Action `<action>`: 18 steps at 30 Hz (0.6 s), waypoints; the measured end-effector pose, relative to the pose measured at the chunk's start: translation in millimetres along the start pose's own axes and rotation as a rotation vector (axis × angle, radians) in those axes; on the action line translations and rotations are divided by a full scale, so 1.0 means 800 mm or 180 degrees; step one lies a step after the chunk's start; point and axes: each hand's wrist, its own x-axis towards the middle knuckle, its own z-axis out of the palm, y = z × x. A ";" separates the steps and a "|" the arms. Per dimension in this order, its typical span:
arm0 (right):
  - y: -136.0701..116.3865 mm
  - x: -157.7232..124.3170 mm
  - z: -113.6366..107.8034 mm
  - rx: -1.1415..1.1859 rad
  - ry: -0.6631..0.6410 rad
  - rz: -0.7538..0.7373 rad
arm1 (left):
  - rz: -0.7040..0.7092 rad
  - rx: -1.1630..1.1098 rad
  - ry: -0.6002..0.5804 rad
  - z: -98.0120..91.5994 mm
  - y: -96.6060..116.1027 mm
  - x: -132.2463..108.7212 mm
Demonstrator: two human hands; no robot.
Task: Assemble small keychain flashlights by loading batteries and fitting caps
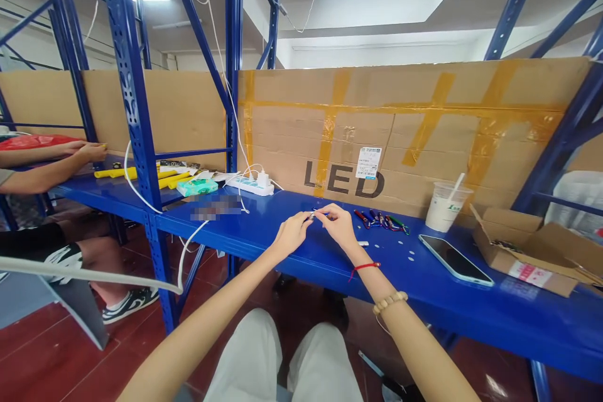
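Blue pen-like piece [318,215], seemingly lying left-right, is pinched between left hand [292,233] and right hand [340,226].

Shelf [471,317] front bare; clips [381,220], cup [445,207], phone [455,259] crowd right.

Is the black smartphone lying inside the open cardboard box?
No, the black smartphone lies flat on the blue metal shelf, beside the open cardboard box.
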 end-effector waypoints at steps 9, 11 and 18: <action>0.005 0.003 0.000 0.0152 -0.0132 0.0090 | 0.0095 0.0167 -0.0155 -0.002 0.003 0.000; 0.004 0.004 0.001 0.0165 -0.0160 0.0117 | 0.0110 0.0197 -0.0154 -0.001 0.001 0.001; 0.000 0.002 0.004 0.0195 -0.0280 0.0330 | 0.0150 0.0185 -0.0271 -0.004 -0.009 0.003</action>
